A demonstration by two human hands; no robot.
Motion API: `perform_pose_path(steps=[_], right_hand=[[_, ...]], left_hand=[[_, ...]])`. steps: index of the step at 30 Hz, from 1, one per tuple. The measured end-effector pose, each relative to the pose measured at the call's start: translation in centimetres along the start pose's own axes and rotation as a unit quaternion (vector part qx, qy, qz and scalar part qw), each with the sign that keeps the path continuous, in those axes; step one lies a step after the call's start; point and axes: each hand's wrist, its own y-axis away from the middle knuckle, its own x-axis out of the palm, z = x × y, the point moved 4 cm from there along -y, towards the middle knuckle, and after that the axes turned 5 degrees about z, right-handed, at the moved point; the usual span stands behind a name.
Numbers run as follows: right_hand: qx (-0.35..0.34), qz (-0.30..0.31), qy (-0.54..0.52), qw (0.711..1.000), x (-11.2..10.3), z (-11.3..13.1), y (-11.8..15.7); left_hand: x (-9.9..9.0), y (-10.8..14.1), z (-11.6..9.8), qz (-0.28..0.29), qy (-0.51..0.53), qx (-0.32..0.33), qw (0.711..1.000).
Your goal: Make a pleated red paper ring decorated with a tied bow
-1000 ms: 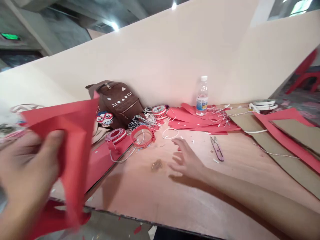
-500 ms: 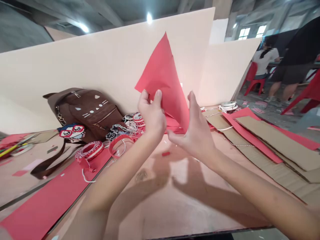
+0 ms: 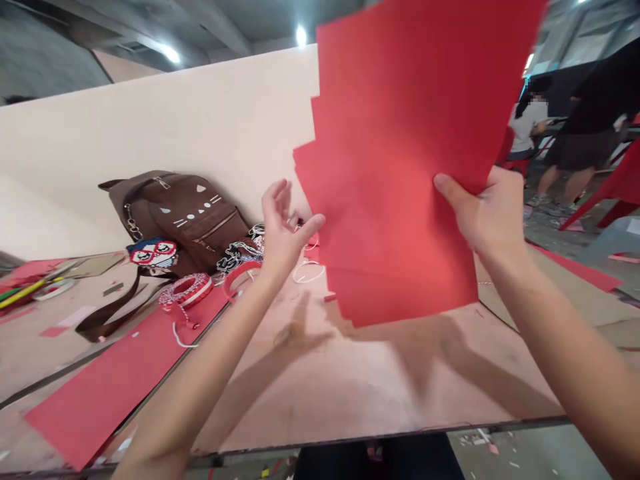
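A large sheet of red paper (image 3: pixel 395 173) stands upright in front of me, with a stepped, cut-looking left edge; more than one layer seems to show there. My right hand (image 3: pixel 493 213) grips its right side, thumb on the near face and the other fingers hidden behind. Just off the left edge, my left hand (image 3: pixel 285 227) is open, its fingers apart and its thumb close to the paper. The sheet's lower edge hangs just over the wooden table (image 3: pixel 320 393), and its shadow falls there.
A brown backpack (image 3: pixel 180 213) with a cat face leans on the pale partition (image 3: pixel 150 120). Near it lie a roll of red-and-white cord (image 3: pixel 186 292), a red tape ring (image 3: pixel 240 277) and a long red strip (image 3: pixel 110 393). Cardboard (image 3: pixel 575 287) lies at right. Two people are behind.
The red paper, earlier folded to a point and held by my left hand, is now spread out large and nearer. My right hand has closed on its right side; my left hand has let go.
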Motion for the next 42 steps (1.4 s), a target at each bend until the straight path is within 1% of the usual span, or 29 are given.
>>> perform_pose_path(steps=[2,3,5,6,7,8,11,12,13,14,16,18,20,22,24,26,28,29,30,31,33,35,36,37,38,39,40,41,42], right_hand=[[-0.007,0.003,-0.071,0.997,-0.2,1.0,0.1],[-0.007,0.004,-0.098,0.995,-0.2,1.4,0.3],[0.009,0.006,-0.155,0.988,-0.1,1.8,1.4],[0.027,0.019,-0.187,0.982,0.0,1.6,2.1],[0.052,0.049,-0.219,0.973,0.3,1.3,3.0],[0.08,0.091,-0.249,0.961,0.7,0.8,4.0],[0.147,0.249,-0.3,0.909,2.4,-0.8,7.2],[0.16,0.276,-0.301,0.899,2.9,-1.2,7.8],[0.172,0.282,-0.295,0.897,3.2,-1.5,8.2],[0.186,0.271,-0.282,0.901,3.5,-1.7,8.2],[0.201,0.215,-0.268,0.917,3.7,-1.6,7.3],[0.19,0.171,-0.289,0.923,3.7,-1.1,6.0],[0.172,0.175,-0.313,0.918,3.7,-0.6,5.2],[0.18,0.215,-0.3,0.912,4.1,-0.8,5.4],[0.194,0.237,-0.28,0.91,4.5,-1.4,6.1],[0.19,0.211,-0.271,0.92,4.8,-1.9,6.3],[0.169,0.156,-0.274,0.934,4.9,-2.0,5.8],[0.158,0.132,-0.279,0.938,4.9,-2.0,5.4],[0.151,0.117,-0.291,0.938,5.0,-1.9,5.1],[0.15,0.116,-0.306,0.933,5.1,-1.8,4.9],[0.168,0.165,-0.333,0.913,6.0,-2.0,5.4],[0.199,0.247,-0.339,0.886,7.1,-2.4,6.7],[0.211,0.281,-0.331,0.876,7.6,-2.7,7.4],[0.219,0.3,-0.318,0.872,7.9,-2.9,7.8],[0.222,0.301,-0.301,0.877,7.8,-3.2,7.9],[0.219,0.284,-0.281,0.89,7.3,-3.3,7.5],[0.209,0.253,-0.255,0.909,6.4,-3.4,6.8],[0.191,0.209,-0.224,0.933,5.1,-3.4,5.7],[0.165,0.16,-0.184,0.956,3.4,-3.2,4.5]], left_hand=[[-0.2,-1.3,-0.2,0.044,-0.015,-0.035,0.998],[-0.2,-1.6,-0.5,0.054,-0.012,-0.047,0.997],[-0.4,-1.3,-0.9,0.047,0.002,-0.061,0.997],[-0.6,-0.6,-0.9,0.038,0.013,-0.066,0.997],[-0.8,0.3,-0.6,0.03,0.026,-0.076,0.996],[-1.1,1.5,-0.1,0.024,0.04,-0.095,0.994],[-1.4,5.1,2.4,0.022,0.079,-0.19,0.978],[-1.4,5.9,3.0,0.026,0.084,-0.209,0.974],[-1.2,6.2,3.4,0.037,0.084,-0.217,0.972],[-0.9,6.2,3.6,0.046,0.081,-0.213,0.973],[-0.4,5.0,3.1,0.048,0.068,-0.17,0.982],[-0.2,3.2,2.2,0.02,0.047,-0.096,0.994],[-0.1,2.0,1.2,-0.027,0.02,-0.009,0.999],[-0.2,1.8,0.7,-0.083,-0.004,0.065,0.994],[-0.3,2.0,0.7,-0.122,-0.019,0.104,0.987],[-0.3,1.8,0.7,-0.124,-0.019,0.114,0.986],[-0.4,0.9,0.6,-0.093,-0.01,0.102,0.99],[-0.6,0.4,0.6,-0.067,-0.006,0.086,0.994],[-0.8,0.0,0.7,-0.035,-0.005,0.064,0.997],[-1.0,-0.1,1.0,0.004,-0.008,0.033,0.999],[-1.4,0.6,2.1,0.087,-0.021,-0.04,0.995],[-1.5,2.2,3.6,0.162,-0.033,-0.106,0.98],[-1.3,3.0,4.2,0.185,-0.034,-0.13,0.973],[-1.1,3.5,4.8,0.195,-0.035,-0.145,0.969],[-0.8,3.7,5.3,0.192,-0.033,-0.149,0.969],[-0.4,3.5,5.6,0.178,-0.029,-0.142,0.973],[0.1,3.0,5.7,0.161,-0.022,-0.127,0.979],[0.7,2.3,5.9,0.151,-0.014,-0.112,0.982],[1.3,1.6,6.2,0.158,-0.009,-0.098,0.982]])
